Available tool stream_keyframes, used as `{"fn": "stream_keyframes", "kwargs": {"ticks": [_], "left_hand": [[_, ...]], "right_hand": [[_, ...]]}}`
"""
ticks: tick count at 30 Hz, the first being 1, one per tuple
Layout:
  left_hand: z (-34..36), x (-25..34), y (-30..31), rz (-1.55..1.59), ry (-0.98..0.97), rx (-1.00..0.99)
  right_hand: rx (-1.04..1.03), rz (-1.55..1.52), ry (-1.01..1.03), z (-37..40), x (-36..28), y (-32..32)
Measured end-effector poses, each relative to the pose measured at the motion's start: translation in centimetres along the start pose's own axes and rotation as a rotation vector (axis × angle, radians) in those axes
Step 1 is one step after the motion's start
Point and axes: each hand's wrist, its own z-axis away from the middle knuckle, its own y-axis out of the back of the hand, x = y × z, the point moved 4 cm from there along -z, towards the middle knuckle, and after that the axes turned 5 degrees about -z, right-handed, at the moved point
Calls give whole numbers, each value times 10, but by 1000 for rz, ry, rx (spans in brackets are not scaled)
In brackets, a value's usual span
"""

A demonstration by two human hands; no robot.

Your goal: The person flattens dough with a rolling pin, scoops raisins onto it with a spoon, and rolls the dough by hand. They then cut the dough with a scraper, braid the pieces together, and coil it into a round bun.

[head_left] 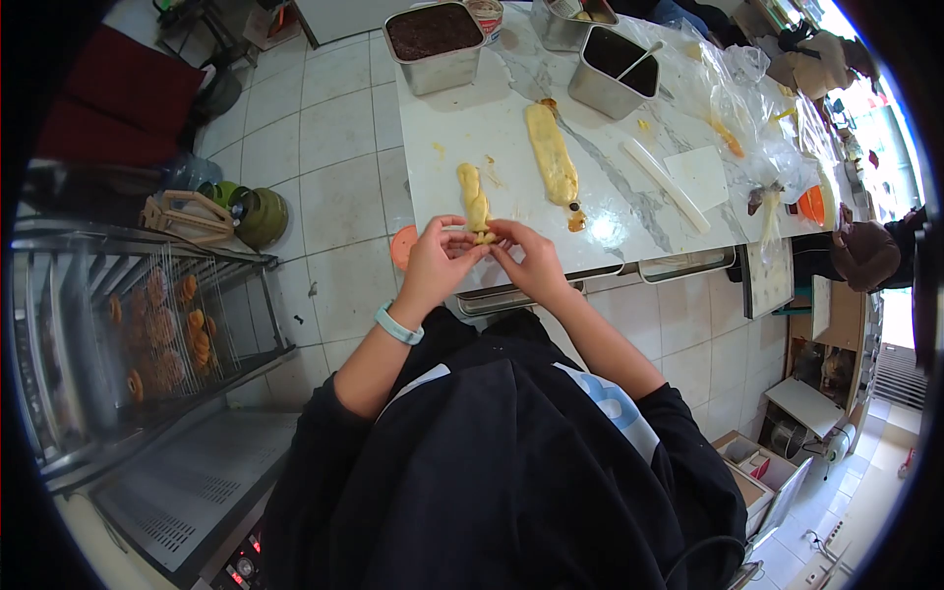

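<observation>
A short twisted piece of yellow dough (474, 197) lies on the marble-patterned table near its front edge. My left hand (438, 261), with a pale band on the wrist, pinches the near end of this dough from the left. From the right, my right hand (531, 258) closes its fingertips on the same end, so the two hands almost meet. Farther right lies a long flattened strip of dough (553, 157), with brown filling showing at both of its ends.
Metal pans of dark filling, one (438, 74) at the back left and one (615, 84) with a spoon, stand on the table (442, 128). A white bar (666, 185), a white square sheet (696, 177) and plastic bags (757, 108) lie right. A rack of baked goods (167, 334) stands left.
</observation>
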Motion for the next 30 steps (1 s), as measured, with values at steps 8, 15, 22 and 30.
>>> {"fn": "stream_keyframes", "kwargs": {"ticks": [8,15,22,30], "left_hand": [[-21,21,9,-426,-226,1],[-24,8,-2,-408,-410,90],[-27,8,-8,-347,-230,242],[-48,15,4,109,147,-52]], "right_hand": [[61,-419,-335,-32,26,3],[18,-193,-320,-36,45,4],[23,-85,-87,-22,1,8],[170,120,37,-29,6,-4]]}}
